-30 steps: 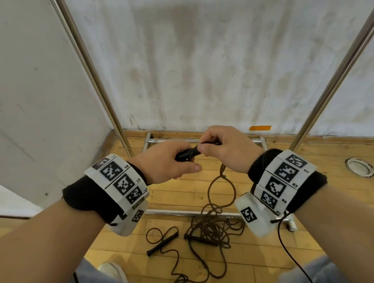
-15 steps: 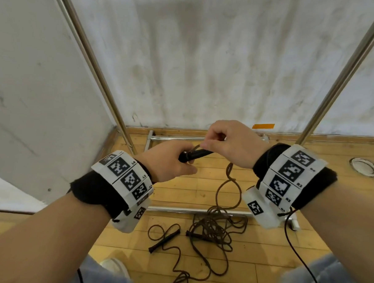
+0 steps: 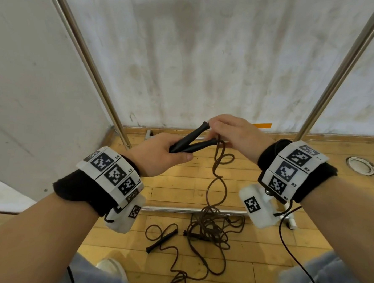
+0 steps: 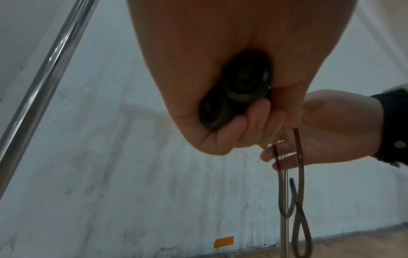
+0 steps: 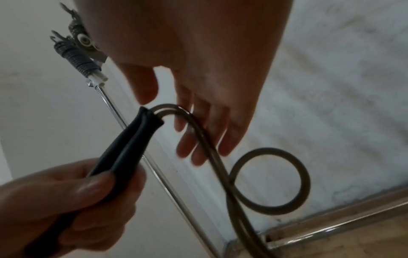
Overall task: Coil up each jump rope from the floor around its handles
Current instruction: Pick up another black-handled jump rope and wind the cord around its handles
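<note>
My left hand [image 3: 159, 155] grips two black handles [image 3: 190, 141] of one jump rope side by side; they fan into a narrow V pointing up and right. The right hand [image 3: 228, 133] is at the handle tips, where the brown rope [image 3: 217, 180] leaves them. In the right wrist view its fingers [image 5: 209, 136] hang fairly straight with the thumb apart, and the rope [image 5: 220, 165] runs across them and curls into a loop. The rope drops to a tangled pile [image 3: 211, 228] on the floor. Another black handle [image 3: 161, 241] with thin rope lies left of the pile.
Two slanted metal poles [image 3: 92, 65] [image 3: 343, 70] of a frame stand on either side before a white wall. Its base bar [image 3: 188, 210] crosses the wooden floor under my hands. A round floor fitting [image 3: 360, 166] is far right, and a black cable [image 3: 285, 241] hangs from the right wristband.
Both hands have risen a little. The handles, held nearly as one before, now spread into a V, and the right hand has moved up to their tips. More rope hangs off the floor.
</note>
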